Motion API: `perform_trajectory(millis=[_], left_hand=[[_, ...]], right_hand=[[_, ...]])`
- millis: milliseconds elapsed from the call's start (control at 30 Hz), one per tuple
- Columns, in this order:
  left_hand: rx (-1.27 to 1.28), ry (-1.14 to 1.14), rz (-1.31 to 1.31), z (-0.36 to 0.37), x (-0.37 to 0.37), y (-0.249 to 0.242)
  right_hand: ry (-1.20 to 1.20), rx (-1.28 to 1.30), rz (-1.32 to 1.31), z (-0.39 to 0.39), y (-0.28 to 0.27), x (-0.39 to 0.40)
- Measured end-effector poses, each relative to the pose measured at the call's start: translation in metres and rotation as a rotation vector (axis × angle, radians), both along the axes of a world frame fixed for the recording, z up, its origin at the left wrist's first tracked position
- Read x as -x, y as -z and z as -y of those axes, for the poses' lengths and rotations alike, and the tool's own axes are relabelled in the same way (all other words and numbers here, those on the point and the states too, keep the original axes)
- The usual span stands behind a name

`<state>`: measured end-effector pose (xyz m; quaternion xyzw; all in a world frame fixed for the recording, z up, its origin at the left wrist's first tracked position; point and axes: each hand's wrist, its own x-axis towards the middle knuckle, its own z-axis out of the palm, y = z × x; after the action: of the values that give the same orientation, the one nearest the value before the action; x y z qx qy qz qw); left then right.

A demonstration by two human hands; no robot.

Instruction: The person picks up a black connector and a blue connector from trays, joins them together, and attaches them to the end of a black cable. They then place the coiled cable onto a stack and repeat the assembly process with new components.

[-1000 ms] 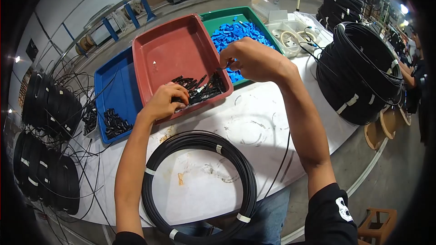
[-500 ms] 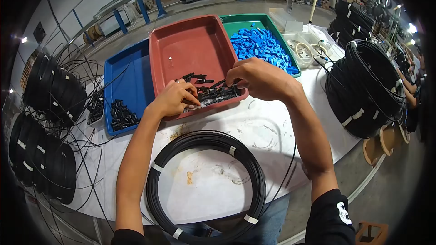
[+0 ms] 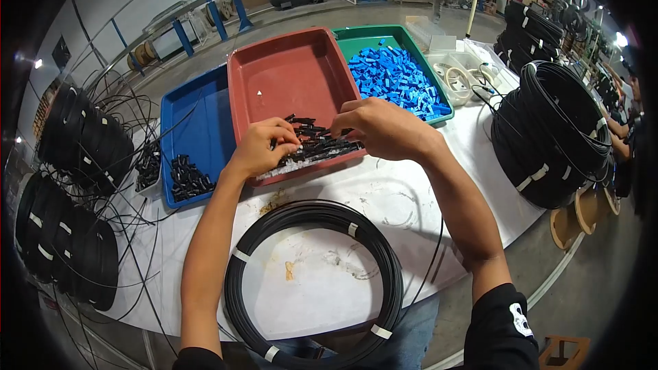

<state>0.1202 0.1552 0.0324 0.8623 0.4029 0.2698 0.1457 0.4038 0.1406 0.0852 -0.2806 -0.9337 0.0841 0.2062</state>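
Note:
Both my hands are over the near end of a red tray (image 3: 288, 68), where black slim plastic parts (image 3: 315, 136) lie with small clear pieces (image 3: 295, 166). My left hand (image 3: 264, 149) is closed in a pinch at the left of the pile; what sits between its fingertips, if anything, is too small to make out. My right hand (image 3: 387, 130) is above the right side of the pile, fingers curled and pressed together, their tips partly hidden. Closer to me, a coil of black cable (image 3: 241, 294), bound with white tape, lies on the white-covered table (image 3: 411, 260).
Left of the red tray is a blue tray (image 3: 199, 113) with black parts (image 3: 190, 179). A green tray (image 3: 346, 38) of blue clips (image 3: 397, 79) stands behind. Big black cable coils (image 3: 548, 137) stand right, others (image 3: 72, 253) left with loose ends sticking out. A clear box (image 3: 466, 72) sits back right.
My left hand has risen a little off the clear pieces, its fingers now pinched higher. My right hand has shifted slightly left over the pile. The view has moved a little.

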Motion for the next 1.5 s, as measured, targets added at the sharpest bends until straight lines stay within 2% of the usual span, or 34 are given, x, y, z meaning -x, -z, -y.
perform_trajectory(millis=[33, 67, 100, 133, 200, 300, 333, 400, 467, 567, 600, 700, 867, 967, 1100, 1233, 1333, 1400, 1500], left_hand=[[0.091, -0.106, 0.200, 0.005, 0.001, -0.003], [0.081, -0.106, 0.196, 0.007, 0.003, -0.001], [0.207, -0.104, 0.423, 0.008, 0.006, 0.003], [0.332, -0.099, 0.650, 0.010, 0.010, 0.005], [0.273, -0.222, 0.616, 0.011, 0.014, 0.010], [0.305, -0.436, 0.488, 0.003, 0.025, 0.019], [0.298, -0.441, 0.499, 0.007, 0.022, 0.016], [0.188, -0.474, 0.306, 0.016, 0.013, 0.009], [0.221, -0.460, 0.303, 0.019, 0.009, 0.010], [0.564, -0.123, 0.919, 0.008, 0.015, 0.018], [0.568, -0.126, 0.927, 0.009, 0.017, 0.019], [0.681, 0.091, 1.204, 0.010, 0.022, 0.022], [0.689, 0.239, 1.371, 0.015, 0.024, 0.018], [0.550, 0.292, 1.334, 0.020, 0.017, 0.015], [0.577, 0.283, 1.363, 0.040, 0.004, -0.015], [0.494, 0.326, 1.356, 0.041, 0.003, -0.013], [0.429, 0.379, 1.321, 0.044, 0.000, -0.015], [0.431, 0.544, 1.352, 0.045, -0.003, -0.013], [0.352, 0.566, 1.409, 0.051, -0.012, -0.015]], right_hand=[[0.001, -0.007, -0.005, -0.001, 0.003, 0.003], [-0.024, -0.037, -0.121, -0.003, 0.006, 0.008], [-0.052, -0.067, -0.235, -0.003, 0.009, 0.012], [-0.057, -0.078, -0.237, -0.003, 0.011, 0.015], [-0.054, -0.083, -0.376, -0.003, 0.017, 0.023], [-0.032, -0.044, -0.324, -0.005, 0.033, 0.030], [-0.008, -0.045, -0.267, -0.006, 0.038, 0.031], [0.025, 0.029, -0.195, -0.003, 0.041, 0.034], [0.016, 0.055, -0.182, -0.001, 0.042, 0.037], [-0.002, 0.118, -0.250, 0.002, 0.038, 0.041], [-0.005, 0.123, -0.242, 0.004, 0.038, 0.043], [-0.010, 0.058, -0.384, 0.009, 0.031, 0.046], [-0.063, -0.016, -0.536, 0.010, 0.036, 0.051], [-0.074, -0.054, -0.548, 0.017, 0.031, 0.053], [-0.104, -0.068, -0.571, 0.026, 0.026, 0.055], [-0.122, -0.078, -0.607, 0.029, 0.025, 0.056], [-0.142, -0.056, -0.607, 0.033, 0.021, 0.055], [-0.153, -0.032, -0.598, 0.036, 0.019, 0.054], [-0.180, -0.039, -0.654, 0.042, 0.015, 0.056]])
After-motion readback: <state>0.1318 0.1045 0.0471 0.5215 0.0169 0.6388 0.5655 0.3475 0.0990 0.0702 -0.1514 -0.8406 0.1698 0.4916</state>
